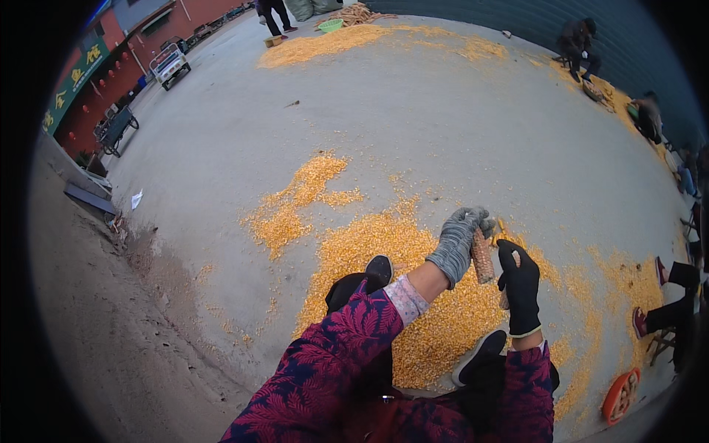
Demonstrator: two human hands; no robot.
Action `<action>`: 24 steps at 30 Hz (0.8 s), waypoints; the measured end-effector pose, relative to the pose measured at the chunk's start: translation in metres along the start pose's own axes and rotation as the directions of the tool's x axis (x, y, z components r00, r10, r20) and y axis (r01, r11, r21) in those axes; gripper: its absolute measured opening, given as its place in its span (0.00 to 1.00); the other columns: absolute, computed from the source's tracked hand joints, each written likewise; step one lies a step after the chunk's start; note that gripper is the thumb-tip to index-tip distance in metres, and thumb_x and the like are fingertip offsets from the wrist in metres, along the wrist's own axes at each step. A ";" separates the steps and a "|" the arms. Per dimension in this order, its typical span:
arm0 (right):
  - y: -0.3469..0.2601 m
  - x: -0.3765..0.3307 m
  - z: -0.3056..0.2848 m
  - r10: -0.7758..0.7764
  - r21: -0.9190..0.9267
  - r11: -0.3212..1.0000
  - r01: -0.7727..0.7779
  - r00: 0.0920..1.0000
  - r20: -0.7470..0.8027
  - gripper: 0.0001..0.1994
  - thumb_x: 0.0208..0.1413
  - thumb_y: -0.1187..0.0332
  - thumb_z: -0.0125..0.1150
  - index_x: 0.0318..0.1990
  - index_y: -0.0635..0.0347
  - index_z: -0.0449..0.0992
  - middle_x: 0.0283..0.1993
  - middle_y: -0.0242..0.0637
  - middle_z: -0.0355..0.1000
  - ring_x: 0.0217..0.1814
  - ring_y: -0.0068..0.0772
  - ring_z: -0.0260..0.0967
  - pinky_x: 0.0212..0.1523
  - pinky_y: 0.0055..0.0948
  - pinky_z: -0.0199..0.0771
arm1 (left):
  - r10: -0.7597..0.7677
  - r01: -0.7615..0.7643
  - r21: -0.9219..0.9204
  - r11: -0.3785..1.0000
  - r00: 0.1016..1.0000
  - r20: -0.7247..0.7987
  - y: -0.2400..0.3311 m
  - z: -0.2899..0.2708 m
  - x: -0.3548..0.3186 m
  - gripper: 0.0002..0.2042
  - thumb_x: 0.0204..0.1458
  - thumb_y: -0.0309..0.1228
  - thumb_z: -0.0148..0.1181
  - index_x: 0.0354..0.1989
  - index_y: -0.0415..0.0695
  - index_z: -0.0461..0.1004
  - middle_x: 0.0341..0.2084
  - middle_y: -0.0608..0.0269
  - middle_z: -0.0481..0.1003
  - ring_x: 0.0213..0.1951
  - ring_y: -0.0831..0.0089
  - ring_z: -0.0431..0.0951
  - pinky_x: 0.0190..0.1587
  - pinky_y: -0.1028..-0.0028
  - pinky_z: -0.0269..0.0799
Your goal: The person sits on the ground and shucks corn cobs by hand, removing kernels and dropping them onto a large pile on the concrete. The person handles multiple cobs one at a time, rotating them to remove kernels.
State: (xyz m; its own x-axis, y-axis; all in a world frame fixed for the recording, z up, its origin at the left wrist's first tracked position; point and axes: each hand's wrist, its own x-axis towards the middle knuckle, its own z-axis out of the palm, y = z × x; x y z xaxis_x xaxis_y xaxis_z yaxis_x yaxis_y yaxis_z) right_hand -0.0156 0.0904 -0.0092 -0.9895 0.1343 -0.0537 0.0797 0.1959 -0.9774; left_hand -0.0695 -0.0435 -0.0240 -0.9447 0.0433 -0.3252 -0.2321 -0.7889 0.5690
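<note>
My left hand (pixel 465 240), in a grey knitted glove, is closed around a corn cob (pixel 482 260). The cob looks mostly stripped, with reddish-brown bare core showing and its lower end pointing down. Close by on the right, my right hand (pixel 521 289) wears a black glove with its fingers curled. Pale ends of a second bare cob (pixel 504 300) show beside those fingers; the rest of it is hidden by the glove. Below both hands, a broad heap of loose yellow corn kernels (pixel 421 332) spreads between my dark shoes.
A smaller kernel patch (pixel 284 225) lies ahead to the left. An orange-red basket (pixel 620 396) holding cobs stands at lower right, near another person's legs (pixel 668 317). Several people sit along the right. Farther off are a kernel pile (pixel 317 48), a green basin (pixel 330 25) and a cart (pixel 116 131).
</note>
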 end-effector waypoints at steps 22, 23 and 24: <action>-0.007 -0.031 -0.064 0.065 0.410 0.906 -0.104 0.992 0.108 0.11 0.49 0.63 0.61 0.24 0.62 0.72 0.16 0.32 0.65 0.11 0.22 0.60 0.11 0.22 0.57 | -0.101 0.097 0.252 0.963 0.995 0.003 -0.017 -0.015 0.016 0.16 0.54 0.40 0.50 0.42 0.39 0.70 0.37 0.58 0.72 0.45 0.61 0.71 0.52 0.61 0.67; -0.005 -0.041 -0.083 0.135 0.376 0.920 -0.114 0.991 -0.028 0.11 0.49 0.64 0.60 0.25 0.63 0.73 0.17 0.31 0.66 0.11 0.21 0.60 0.11 0.21 0.57 | -0.163 0.153 0.227 0.962 0.986 0.024 -0.022 -0.013 0.019 0.16 0.55 0.39 0.49 0.42 0.39 0.70 0.37 0.57 0.73 0.45 0.60 0.71 0.52 0.60 0.67; 0.003 -0.051 -0.097 0.141 0.355 0.931 -0.088 0.982 -0.125 0.10 0.49 0.64 0.60 0.26 0.62 0.73 0.17 0.30 0.66 0.12 0.20 0.60 0.12 0.21 0.57 | -0.193 0.184 0.210 0.960 0.981 0.021 -0.016 -0.021 0.020 0.15 0.55 0.39 0.48 0.43 0.39 0.70 0.37 0.57 0.73 0.45 0.60 0.71 0.52 0.60 0.67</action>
State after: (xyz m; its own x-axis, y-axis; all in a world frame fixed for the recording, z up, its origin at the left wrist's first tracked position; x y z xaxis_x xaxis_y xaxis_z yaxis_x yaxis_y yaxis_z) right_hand 0.0464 0.1783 0.0105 -0.9455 0.2806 -0.1650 0.1189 -0.1742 -0.9775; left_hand -0.0798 -0.0426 -0.0556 -0.8867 0.2075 -0.4131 -0.4457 -0.6210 0.6447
